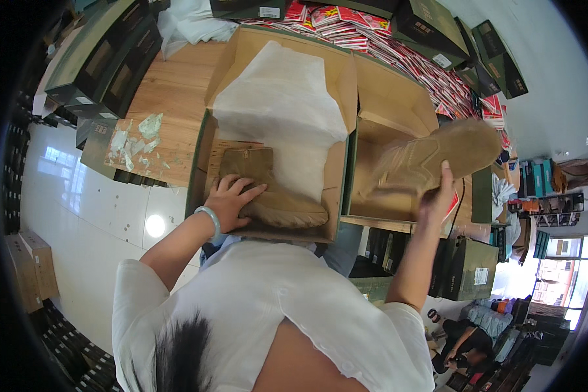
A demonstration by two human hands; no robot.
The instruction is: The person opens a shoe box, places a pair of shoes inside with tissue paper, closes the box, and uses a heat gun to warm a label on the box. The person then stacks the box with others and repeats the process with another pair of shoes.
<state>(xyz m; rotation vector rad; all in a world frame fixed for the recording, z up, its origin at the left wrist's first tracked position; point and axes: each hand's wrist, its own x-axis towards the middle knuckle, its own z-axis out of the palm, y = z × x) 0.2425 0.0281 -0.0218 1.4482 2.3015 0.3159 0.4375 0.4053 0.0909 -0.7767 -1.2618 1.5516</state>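
Observation:
A tan suede ankle boot lies on its side in the near end of an open shoe box. My left hand is closed over its heel, fingers spread across the side and thumb lower down. White tissue paper drapes from the lid into this box. To the right, my right hand grips a matching boot, raised and tilted over a second open box. That boot is slightly blurred, and my fingers behind it are hidden.
Dark green shoe boxes stand stacked at the left, with more at the back right. Red printed packets pile up behind the boxes. Torn paper scraps litter the wooden table. Another person sits at the lower right.

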